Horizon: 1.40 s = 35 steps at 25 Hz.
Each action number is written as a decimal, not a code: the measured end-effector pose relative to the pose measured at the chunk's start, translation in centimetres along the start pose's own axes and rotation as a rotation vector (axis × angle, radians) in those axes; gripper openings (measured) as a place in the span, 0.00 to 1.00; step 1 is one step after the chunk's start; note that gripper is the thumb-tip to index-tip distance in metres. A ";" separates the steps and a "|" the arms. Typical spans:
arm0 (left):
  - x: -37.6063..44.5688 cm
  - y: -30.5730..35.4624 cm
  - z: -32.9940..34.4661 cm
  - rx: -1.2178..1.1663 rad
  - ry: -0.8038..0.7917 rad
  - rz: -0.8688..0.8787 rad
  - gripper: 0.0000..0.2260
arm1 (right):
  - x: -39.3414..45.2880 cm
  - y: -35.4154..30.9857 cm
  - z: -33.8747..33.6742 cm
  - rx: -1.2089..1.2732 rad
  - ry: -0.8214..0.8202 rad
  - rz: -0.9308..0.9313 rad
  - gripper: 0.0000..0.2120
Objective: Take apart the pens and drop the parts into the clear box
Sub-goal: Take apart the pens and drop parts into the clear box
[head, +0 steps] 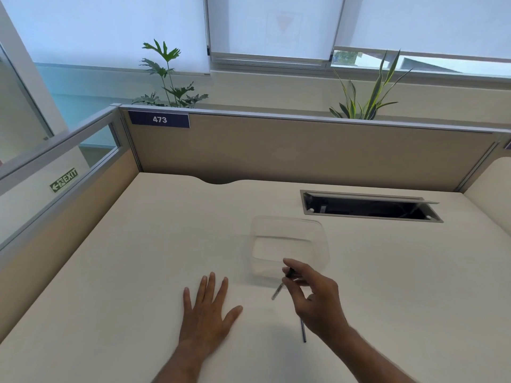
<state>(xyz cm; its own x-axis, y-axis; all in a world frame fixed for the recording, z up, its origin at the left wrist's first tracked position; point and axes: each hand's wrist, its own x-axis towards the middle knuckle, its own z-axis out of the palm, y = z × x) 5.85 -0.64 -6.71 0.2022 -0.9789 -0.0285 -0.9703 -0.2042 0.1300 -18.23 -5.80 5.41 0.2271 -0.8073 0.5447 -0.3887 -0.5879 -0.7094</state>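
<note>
A clear plastic box (289, 225) stands on the cream desk (138, 272), and I see nothing inside it. My right hand (315, 297) hovers at the box's near edge, pinching a thin pen (278, 291) with a dark top, its tip hanging down and to the left. Another dark pen (303, 331) lies on the desk, partly hidden under that hand. My left hand (207, 313) rests flat on the desk to the left of the box, fingers spread, holding nothing.
An open cable hatch (370, 207) is sunk into the desk behind and right of the box. Beige partition walls (276, 150) close the desk at the back and the left. Potted plants stand behind the partition.
</note>
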 end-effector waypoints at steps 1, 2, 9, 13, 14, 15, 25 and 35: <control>0.0 -0.1 0.1 0.002 0.005 -0.001 0.33 | -0.1 0.1 0.2 -0.004 0.012 -0.022 0.19; 0.0 -0.1 0.1 0.000 0.001 -0.003 0.33 | -0.3 0.3 0.5 -0.009 0.006 -0.036 0.19; 0.1 -0.2 0.1 -0.010 0.007 -0.003 0.33 | -0.7 1.2 1.1 -0.028 -0.056 -0.024 0.21; 0.0 -0.2 0.0 -0.008 -0.002 -0.005 0.33 | -0.6 1.2 1.0 -0.014 -0.034 -0.054 0.20; 0.0 -0.2 0.0 -0.009 -0.004 -0.006 0.33 | -0.7 1.2 1.1 -0.015 -0.030 -0.057 0.21; 0.0 -0.1 0.0 -0.011 -0.005 -0.006 0.33 | -0.8 1.3 1.1 -0.014 -0.025 -0.060 0.21; 0.1 -0.2 0.1 -0.003 0.004 -0.004 0.33 | -0.2 1.0 0.8 0.001 0.044 -0.103 0.17; 0.1 -0.1 -0.1 -0.024 -0.009 -0.012 0.34 | -0.5 1.6 1.1 0.016 -0.004 -0.012 0.18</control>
<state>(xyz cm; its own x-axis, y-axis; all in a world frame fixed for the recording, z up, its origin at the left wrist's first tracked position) 5.99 -0.75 -6.60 0.2121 -0.9765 -0.0389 -0.9644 -0.2155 0.1530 -17.99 -6.40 3.57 0.2350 -0.8004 0.5515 -0.3716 -0.5982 -0.7099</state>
